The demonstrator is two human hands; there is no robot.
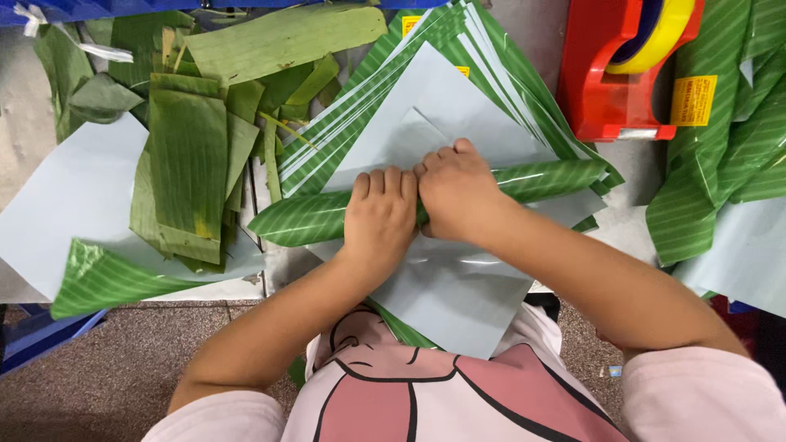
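Note:
Both my hands press down on a long roll of green striped wrapper [303, 218] that lies across the middle of the table. My left hand [379, 214] grips the roll's middle with fingers curled over it. Right beside it, touching, my right hand [455, 190] holds the same roll, whose right part [557, 176] sticks out past my knuckles. The roll lies on a pale blue-grey sheet [458, 295], the inner face of the wrapper, atop a fanned stack of green striped sheets [393, 90].
A heap of banana leaf pieces [192, 147] fills the left. A red tape dispenser [610, 82] with a yellow roll stands at the back right. More green striped sheets [720, 155] lie at the right edge, another pale sheet [65, 205] at the left.

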